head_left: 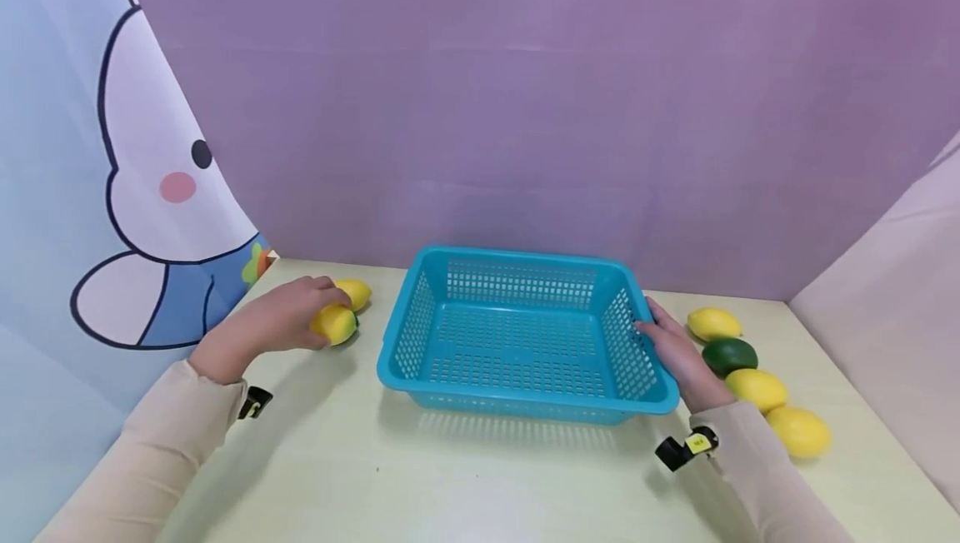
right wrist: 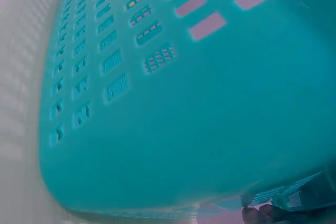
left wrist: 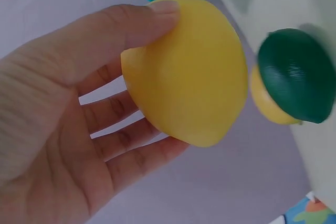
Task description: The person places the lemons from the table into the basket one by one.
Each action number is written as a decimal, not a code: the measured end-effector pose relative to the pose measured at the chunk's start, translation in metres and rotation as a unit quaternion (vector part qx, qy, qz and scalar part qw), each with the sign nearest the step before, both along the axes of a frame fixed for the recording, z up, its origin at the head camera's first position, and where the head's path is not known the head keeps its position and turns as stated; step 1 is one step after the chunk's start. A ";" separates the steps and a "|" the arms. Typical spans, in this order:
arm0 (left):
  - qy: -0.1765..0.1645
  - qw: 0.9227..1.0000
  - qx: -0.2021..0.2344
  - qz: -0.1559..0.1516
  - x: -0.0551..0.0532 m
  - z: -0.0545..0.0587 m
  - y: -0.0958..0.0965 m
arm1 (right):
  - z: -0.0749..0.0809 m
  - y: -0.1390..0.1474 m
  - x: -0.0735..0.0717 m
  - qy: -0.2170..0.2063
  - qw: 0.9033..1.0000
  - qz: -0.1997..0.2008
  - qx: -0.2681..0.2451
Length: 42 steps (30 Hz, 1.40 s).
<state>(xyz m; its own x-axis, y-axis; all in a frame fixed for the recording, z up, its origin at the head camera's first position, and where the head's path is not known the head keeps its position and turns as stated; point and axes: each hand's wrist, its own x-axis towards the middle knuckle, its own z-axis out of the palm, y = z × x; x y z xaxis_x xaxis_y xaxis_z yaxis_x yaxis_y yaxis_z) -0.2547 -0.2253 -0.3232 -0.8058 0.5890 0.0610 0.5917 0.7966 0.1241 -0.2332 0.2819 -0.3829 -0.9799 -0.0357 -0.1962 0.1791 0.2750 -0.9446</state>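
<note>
Your left hand [head_left: 288,318] pinches a lemon [head_left: 334,324] over the desk [head_left: 480,493], left of the basket [head_left: 525,406]: thumb on one side, spread fingers on the other, presumably because its rounded sides offer a firm hold. In the left wrist view its long axis runs roughly up and down, a tapered end pointing down; from the head view you can't read its direction surely. A lime [left wrist: 296,74] and a second lemon [head_left: 356,293] lie beside it.

Your right hand [head_left: 678,351] grips the basket's right rim, digits hooked over inside, likely to steady it. The basket opens upward, its long axis across you from left to right. Whether its base rests flat, you can't tell.
</note>
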 end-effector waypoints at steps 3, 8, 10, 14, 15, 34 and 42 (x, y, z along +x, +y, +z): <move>0.003 1.000 -0.002 0.006 0.004 0.008 0.004 | 0.000 -0.002 0.000 0.003 1.000 0.006 -0.003; 0.021 1.000 -0.003 -0.003 0.005 0.020 0.012 | 0.000 -0.001 0.001 0.000 1.000 0.007 -0.011; 0.024 1.000 0.000 -0.008 0.005 0.025 0.015 | 0.000 0.000 0.001 -0.001 1.000 0.004 -0.007; 0.028 0.999 0.010 -0.014 0.004 0.033 0.022 | 0.000 0.001 0.001 -0.006 1.000 -0.002 0.001; 0.032 0.999 0.010 -0.015 0.003 0.035 0.023 | 0.000 0.002 0.001 -0.007 1.000 -0.002 0.000; 0.046 0.998 0.040 -0.021 -0.005 0.052 0.047 | 0.001 0.002 0.001 -0.007 1.000 -0.002 0.021; 0.036 0.998 0.037 -0.027 -0.010 0.065 0.052 | 0.001 0.001 0.001 -0.002 1.000 0.000 0.018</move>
<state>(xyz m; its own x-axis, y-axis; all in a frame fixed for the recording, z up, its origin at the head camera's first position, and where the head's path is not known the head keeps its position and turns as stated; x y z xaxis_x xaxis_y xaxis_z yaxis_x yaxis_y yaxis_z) -0.2645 -0.1729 -0.2581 -0.7645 0.6237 0.1625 0.6435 0.7530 0.1373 -0.2324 0.2831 -0.3818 -0.9792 -0.0282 -0.2010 0.1827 0.3086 -0.9335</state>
